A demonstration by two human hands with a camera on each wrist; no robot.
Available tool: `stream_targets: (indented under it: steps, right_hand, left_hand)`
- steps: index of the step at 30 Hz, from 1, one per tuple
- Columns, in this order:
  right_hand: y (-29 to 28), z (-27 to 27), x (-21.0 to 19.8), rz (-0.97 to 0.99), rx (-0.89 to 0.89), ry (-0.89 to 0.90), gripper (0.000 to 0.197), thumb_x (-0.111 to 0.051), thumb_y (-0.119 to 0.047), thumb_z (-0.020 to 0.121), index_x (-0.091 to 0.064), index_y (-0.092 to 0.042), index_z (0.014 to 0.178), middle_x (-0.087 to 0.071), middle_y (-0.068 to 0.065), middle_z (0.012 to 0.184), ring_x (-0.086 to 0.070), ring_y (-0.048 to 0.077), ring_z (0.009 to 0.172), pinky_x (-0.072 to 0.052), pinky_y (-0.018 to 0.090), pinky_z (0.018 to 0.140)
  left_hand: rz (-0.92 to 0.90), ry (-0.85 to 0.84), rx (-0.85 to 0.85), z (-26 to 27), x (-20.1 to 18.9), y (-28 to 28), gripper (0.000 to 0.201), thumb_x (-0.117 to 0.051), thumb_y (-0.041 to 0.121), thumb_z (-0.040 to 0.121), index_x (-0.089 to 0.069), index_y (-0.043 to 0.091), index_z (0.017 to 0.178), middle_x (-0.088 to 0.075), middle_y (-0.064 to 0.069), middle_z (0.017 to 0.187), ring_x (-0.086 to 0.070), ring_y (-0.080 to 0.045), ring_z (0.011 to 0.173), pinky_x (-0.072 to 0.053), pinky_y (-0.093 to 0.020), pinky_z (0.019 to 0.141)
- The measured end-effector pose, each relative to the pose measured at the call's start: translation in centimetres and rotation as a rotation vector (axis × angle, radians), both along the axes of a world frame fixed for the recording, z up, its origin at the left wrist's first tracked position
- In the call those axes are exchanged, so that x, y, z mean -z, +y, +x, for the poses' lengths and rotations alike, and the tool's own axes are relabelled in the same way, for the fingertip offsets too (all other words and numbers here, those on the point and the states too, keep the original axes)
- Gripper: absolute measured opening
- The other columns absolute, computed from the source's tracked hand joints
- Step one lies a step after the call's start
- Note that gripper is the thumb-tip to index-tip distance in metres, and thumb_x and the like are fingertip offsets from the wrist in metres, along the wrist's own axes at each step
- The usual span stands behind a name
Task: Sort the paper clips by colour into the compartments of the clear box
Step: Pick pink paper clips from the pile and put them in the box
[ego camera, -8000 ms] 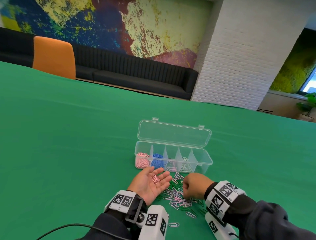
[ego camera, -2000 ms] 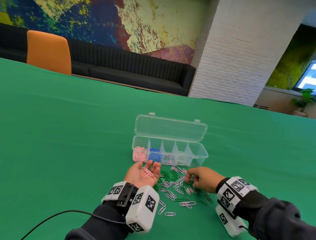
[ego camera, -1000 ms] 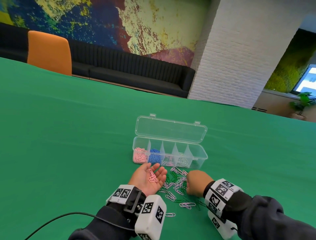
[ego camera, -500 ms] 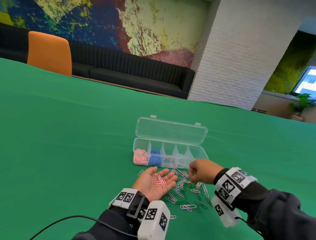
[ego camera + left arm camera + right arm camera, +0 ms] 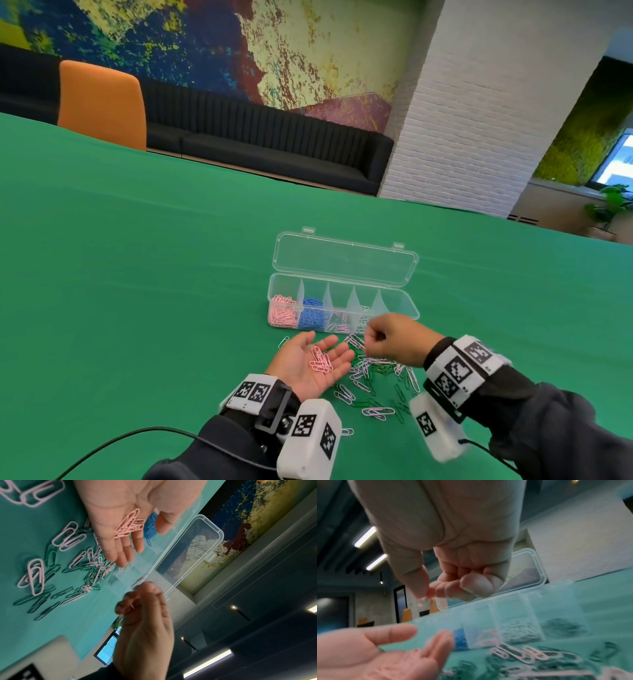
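My left hand (image 5: 300,364) lies palm up with straight fingers just in front of the clear box (image 5: 412,306). Several pink paper clips (image 5: 321,360) rest loose on the palm, also clear in the left wrist view (image 5: 128,524). My right hand (image 5: 374,337) hovers a little right of the left fingertips, above the loose pile (image 5: 375,377). Its thumb and forefinger pinch a small paper clip (image 5: 132,606) whose colour I cannot tell. The box's leftmost compartment holds pink clips (image 5: 282,310), the one beside it blue clips (image 5: 310,312).
The box lid (image 5: 346,260) stands open behind the compartments. Lilac, white and green clips lie scattered on the green cloth between my wrists, one stray clip (image 5: 283,341) left of the left hand. A black cable (image 5: 113,445) trails from the left wrist.
My right hand has lifted off the pile with its thumb and forefinger pinched and has moved up and left toward the left palm. The left hand stays palm up with the pink clips.
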State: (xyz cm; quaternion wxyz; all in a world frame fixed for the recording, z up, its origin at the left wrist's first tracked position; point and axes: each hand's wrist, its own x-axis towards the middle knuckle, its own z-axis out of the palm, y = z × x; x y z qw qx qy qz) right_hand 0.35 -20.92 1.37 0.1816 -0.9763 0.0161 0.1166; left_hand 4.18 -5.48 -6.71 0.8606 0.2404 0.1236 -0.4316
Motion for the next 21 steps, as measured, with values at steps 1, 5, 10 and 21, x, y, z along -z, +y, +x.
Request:
stream_targets:
  steps: [1,5,10,21]
  right_hand:
    - [0.5,0.1,-0.6,0.084,-0.01,-0.047,0.008,-0.056,-0.013,0.089,-0.055,-0.014,0.081,-0.051,-0.007,0.069,-0.045,0.001,0.055,-0.038,0.008,0.05]
    - [0.7,0.6,-1.3,0.175,0.003,-0.109,0.002,-0.058,-0.016,0.091,-0.058,-0.017,0.092,-0.051,-0.009,0.068,-0.045,0.003,0.053,-0.036,0.008,0.045]
    - [-1.8,0.5,0.2,-0.055,0.071,0.018,0.01,-0.052,-0.013,0.092,-0.057,-0.021,0.089,-0.049,-0.014,0.076,-0.046,-0.001,0.064,-0.04,0.012,0.06]
    - [-3.9,0.3,1.6,-0.254,0.069,0.172,0.015,-0.047,-0.009,0.092,-0.053,-0.02,0.083,-0.05,-0.009,0.079,-0.043,-0.002,0.064,-0.035,0.009,0.056]
  left_hand:
    - [0.0,-0.001,0.009,0.0,0.1,-0.1,0.042,-0.031,0.029,0.1,-0.055,-0.004,0.092,-0.064,-0.023,0.081,-0.058,-0.035,0.084,-0.056,-0.041,0.053]
    - [-0.017,0.009,0.017,0.0,-0.1,-0.1,0.042,-0.031,0.029,0.099,-0.055,-0.005,0.094,-0.063,-0.024,0.083,-0.06,-0.035,0.079,-0.055,-0.042,0.05]
    - [-0.027,0.08,0.008,-0.1,-0.6,0.7,0.036,-0.035,0.025,0.099,-0.05,0.005,0.072,-0.05,-0.01,0.051,-0.047,-0.015,0.031,-0.034,-0.013,0.028]
    - [-0.006,0.034,-0.016,0.2,-0.1,1.0,0.041,-0.038,0.022,0.095,-0.039,0.013,0.055,-0.036,0.001,0.042,-0.031,-0.009,0.025,-0.018,-0.007,0.029]
